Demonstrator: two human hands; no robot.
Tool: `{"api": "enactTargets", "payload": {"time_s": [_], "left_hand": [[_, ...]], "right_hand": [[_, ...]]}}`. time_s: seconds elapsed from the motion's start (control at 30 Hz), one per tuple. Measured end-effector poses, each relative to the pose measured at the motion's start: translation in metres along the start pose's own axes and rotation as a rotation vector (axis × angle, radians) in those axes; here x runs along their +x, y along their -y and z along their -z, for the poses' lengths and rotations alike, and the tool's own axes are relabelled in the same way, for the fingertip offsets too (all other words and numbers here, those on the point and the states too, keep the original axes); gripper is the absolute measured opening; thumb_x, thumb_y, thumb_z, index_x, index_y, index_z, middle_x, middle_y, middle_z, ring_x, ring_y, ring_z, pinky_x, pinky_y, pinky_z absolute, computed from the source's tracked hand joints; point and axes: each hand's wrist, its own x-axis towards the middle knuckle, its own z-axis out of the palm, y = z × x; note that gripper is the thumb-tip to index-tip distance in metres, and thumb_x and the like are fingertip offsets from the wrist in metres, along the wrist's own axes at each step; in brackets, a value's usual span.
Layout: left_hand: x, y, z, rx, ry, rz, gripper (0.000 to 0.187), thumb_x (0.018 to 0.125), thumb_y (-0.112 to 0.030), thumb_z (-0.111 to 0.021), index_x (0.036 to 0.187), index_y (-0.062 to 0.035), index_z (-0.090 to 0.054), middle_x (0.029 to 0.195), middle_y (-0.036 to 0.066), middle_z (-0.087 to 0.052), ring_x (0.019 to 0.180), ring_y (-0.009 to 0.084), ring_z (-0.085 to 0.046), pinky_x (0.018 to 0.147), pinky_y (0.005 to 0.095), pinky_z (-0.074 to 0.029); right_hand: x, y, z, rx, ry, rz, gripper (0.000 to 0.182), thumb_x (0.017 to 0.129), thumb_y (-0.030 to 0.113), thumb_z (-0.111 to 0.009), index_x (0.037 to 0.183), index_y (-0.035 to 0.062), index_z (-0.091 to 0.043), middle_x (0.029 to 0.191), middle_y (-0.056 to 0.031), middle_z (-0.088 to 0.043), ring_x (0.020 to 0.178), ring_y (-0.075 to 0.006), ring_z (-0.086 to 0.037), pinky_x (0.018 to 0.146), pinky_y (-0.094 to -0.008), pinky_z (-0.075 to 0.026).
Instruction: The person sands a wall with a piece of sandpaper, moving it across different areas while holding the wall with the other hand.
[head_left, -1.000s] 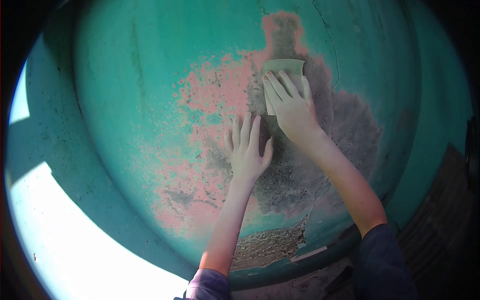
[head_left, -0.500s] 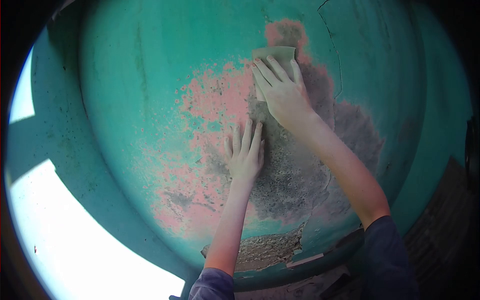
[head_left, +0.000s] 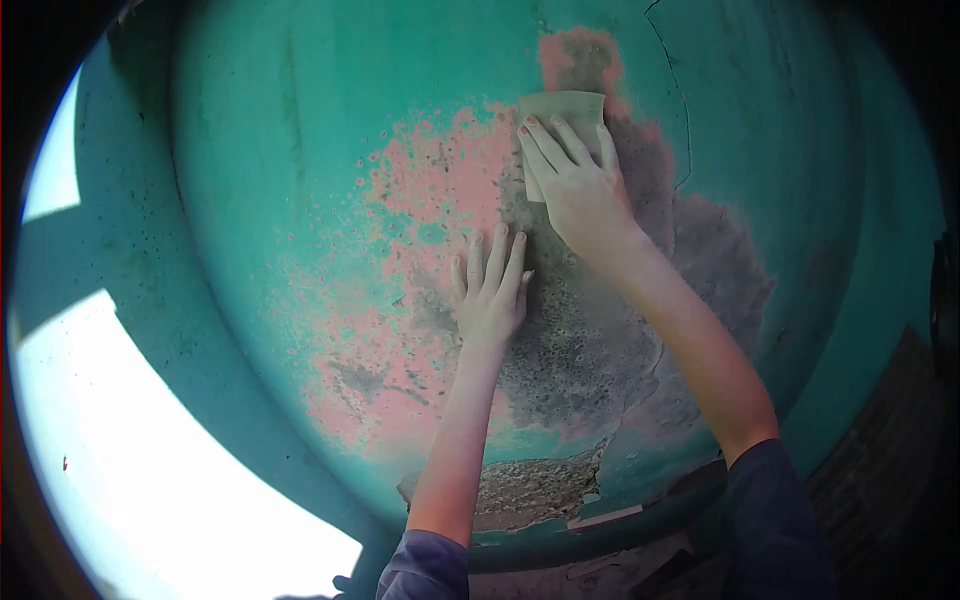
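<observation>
A green wall (head_left: 250, 170) has a large worn patch (head_left: 590, 350) of pink and dark grey. My right hand (head_left: 588, 200) lies over a greyish sheet (head_left: 568, 105) near the top of that patch, pressing it flat against the surface with the fingers extended. The sheet's top and left edges show around the fingers; the rest is hidden under the hand. Lower and to the left, my left hand (head_left: 490, 300) rests on the patch with its fingers spread and nothing in it. Both hands look dusty.
A thin crack (head_left: 680, 100) runs down the wall at the upper right. Below the patch, broken plaster (head_left: 535, 490) exposes a rough layer. Bright white light fills an opening (head_left: 150, 450) at the lower left.
The view has shifted slightly. My right hand and the sheet have moved a little to the right in the picture, while my left hand stays at about the same place on the patch.
</observation>
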Motion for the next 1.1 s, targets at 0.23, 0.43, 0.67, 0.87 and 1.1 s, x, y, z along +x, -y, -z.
{"api": "enactTargets", "payload": {"time_s": [0.23,0.43,0.67,0.87,1.1], "left_hand": [[-0.001,-0.003,0.001,-0.026,0.007,0.003,0.055,0.098,-0.034,-0.063,0.15,-0.0234,-0.051,0.16,0.001,-0.043,0.149,0.0292,-0.036,0.12,0.0543,-0.025],[0.0,0.0,-0.001,-0.046,0.02,0.006,0.054,0.098,-0.033,-0.062,0.15,-0.0227,-0.051,0.16,0.002,-0.042,0.15,0.0296,-0.034,0.121,0.0537,-0.022],[0.0,-0.001,0.0,-0.017,0.017,-0.004,0.055,0.098,-0.033,-0.062,0.15,-0.0231,-0.051,0.161,0.001,-0.042,0.15,0.0287,-0.034,0.122,0.0525,-0.022],[0.0,-0.002,0.001,-0.004,-0.005,-0.004,0.053,0.098,-0.037,-0.062,0.149,-0.024,-0.053,0.159,-0.001,-0.043,0.149,0.0283,-0.036,0.117,0.0547,-0.03],[-0.004,-0.001,-0.001,-0.033,0.006,-0.002,0.055,0.097,-0.033,-0.064,0.15,-0.0238,-0.052,0.16,0.0,-0.043,0.15,0.028,-0.034,0.122,0.0519,-0.021]], "right_hand": [[0.019,-0.003,0.007,0.003,0.011,0.008,0.056,0.092,0.019,-0.059,0.147,0.0096,-0.052,0.153,-0.003,-0.05,0.143,-0.0224,-0.042,0.121,-0.0569,-0.023],[-0.03,0.006,0.002,0.028,-0.006,-0.003,0.055,0.092,0.02,-0.058,0.146,0.0097,-0.053,0.152,-0.0031,-0.05,0.144,-0.0227,-0.041,0.121,-0.0567,-0.023],[0.024,0.007,0.0,-0.016,-0.022,-0.04,0.058,0.091,0.021,-0.06,0.147,0.0093,-0.052,0.152,-0.0048,-0.05,0.145,-0.0229,-0.04,0.12,-0.0587,-0.022],[-0.039,0.013,0.01,0.06,0.035,0.015,0.06,0.09,0.019,-0.06,0.148,0.01,-0.05,0.153,-0.004,-0.049,0.145,-0.0224,-0.041,0.12,-0.0584,-0.023],[0.006,0.008,0.004,-0.003,0.009,-0.053,0.062,0.091,0.019,-0.059,0.151,0.0108,-0.047,0.154,-0.0024,-0.049,0.145,-0.0224,-0.041,0.12,-0.0592,-0.022]]}}
